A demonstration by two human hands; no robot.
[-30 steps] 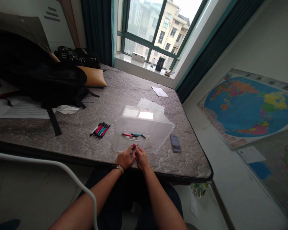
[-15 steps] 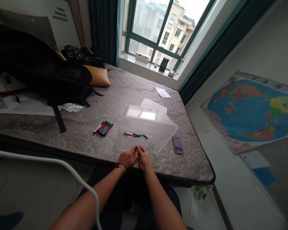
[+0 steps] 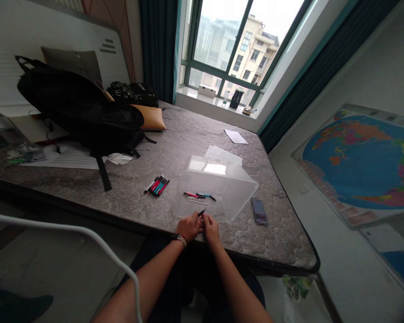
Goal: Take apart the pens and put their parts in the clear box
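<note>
My left hand [image 3: 188,227] is closed around a dark pen piece [image 3: 202,212], whose tip points up and to the right. My right hand [image 3: 211,229] meets it, with thumb and fingers pinched together; whatever lies between them is too small to make out. Both hands are at the near edge of a clear plastic bin [image 3: 235,190] lying on its side. Inside the bin are a red-and-black pen piece [image 3: 190,195], a teal-and-black one [image 3: 205,196] and several thin pale rods [image 3: 198,201]. Left of the bin, several red, teal, black and white pens [image 3: 157,185] lie side by side.
The bin rests on a grey mattress [image 3: 175,134]. A phone-like blurred object [image 3: 259,211] lies to its right, papers [image 3: 224,155] behind it. A black backpack [image 3: 84,107] and a tan pouch [image 3: 151,118] are at the left. A white curved tube [image 3: 97,240] crosses the lower left.
The view has turned slightly left, so everything appears shifted right and down. The dark pen piece now sticks up more visibly from my left fingers. My hands remain together.
</note>
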